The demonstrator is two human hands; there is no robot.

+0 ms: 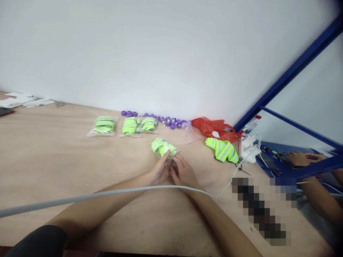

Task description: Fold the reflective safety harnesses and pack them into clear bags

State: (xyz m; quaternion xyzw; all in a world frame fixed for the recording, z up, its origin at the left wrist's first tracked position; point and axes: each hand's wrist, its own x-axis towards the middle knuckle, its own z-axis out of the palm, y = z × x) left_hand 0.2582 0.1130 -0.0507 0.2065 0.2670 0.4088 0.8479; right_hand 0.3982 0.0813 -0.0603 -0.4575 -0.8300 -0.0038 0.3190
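Both my hands meet at the middle of the table around a clear plastic bag with a folded fluorescent yellow-green reflective strap inside. My left hand grips the bag's near end, thumb on top. On the right side of the same end, my right hand has its fingers closed on the bag's edge. Beyond them lie more bagged straps: one bag at the left and two, a bag and a bag, closer together. An unbagged reflective strap rests to the right.
Several purple round pieces line the wall beside a red plastic bag. A white power strip and bottle stand by the blue frame. A white cable crosses above my forearms. Another person's hands work at right.
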